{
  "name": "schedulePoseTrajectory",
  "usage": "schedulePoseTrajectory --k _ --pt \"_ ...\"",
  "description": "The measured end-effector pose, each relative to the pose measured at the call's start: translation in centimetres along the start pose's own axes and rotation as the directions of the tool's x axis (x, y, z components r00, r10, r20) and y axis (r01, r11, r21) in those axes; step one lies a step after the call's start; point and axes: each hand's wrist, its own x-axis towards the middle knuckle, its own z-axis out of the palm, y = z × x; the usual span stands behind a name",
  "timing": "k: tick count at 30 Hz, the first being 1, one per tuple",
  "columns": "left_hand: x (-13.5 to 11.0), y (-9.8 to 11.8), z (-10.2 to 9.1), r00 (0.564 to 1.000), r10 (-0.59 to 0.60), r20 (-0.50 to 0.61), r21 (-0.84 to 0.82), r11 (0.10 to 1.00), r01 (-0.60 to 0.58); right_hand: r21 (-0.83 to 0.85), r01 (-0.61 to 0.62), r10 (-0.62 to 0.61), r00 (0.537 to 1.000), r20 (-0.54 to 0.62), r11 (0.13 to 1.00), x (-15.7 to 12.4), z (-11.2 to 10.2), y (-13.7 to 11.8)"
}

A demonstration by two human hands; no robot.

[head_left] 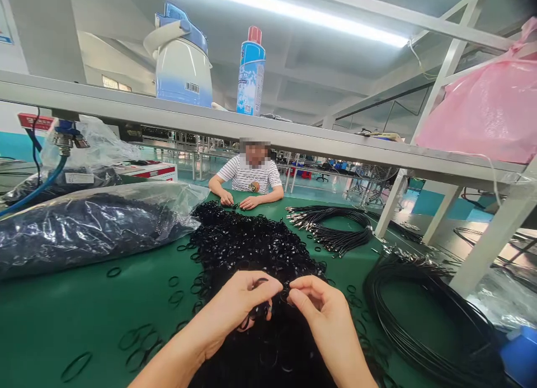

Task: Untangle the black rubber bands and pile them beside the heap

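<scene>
A broad heap of small black rubber rings (pixel 251 242) covers the middle of the green tabletop. Over its near part, my left hand (pixel 251 293) has thumb and forefinger pinched together, with black rings among its curled fingers. Close beside it on the right, my right hand (pixel 321 304) is also pinched, its fingertips almost meeting those of the left. A dark ring seems to lie between the two sets of fingertips, but it blends into the black heap. Whether the right fingertips hold it is hard to make out.
A clear plastic bag (pixel 92 226) full of black rings lies left. Coiled black cables (pixel 335 226) and a larger coil (pixel 386 315) lie right. A shelf (pixel 293 131) crosses above, bearing a jug (pixel 184 64) and spray can (pixel 250 75). Another person (pixel 251 178) sits opposite.
</scene>
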Motion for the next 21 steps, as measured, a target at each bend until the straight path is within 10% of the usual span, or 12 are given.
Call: schedulePoseTrajectory --k 21 --pt "0.8 -1.1 1.4 0.989 0.019 -0.147 -0.099 0.995 -0.034 0.150 -0.029 0.011 0.993 0.116 0.988 0.0 0.5 0.0"
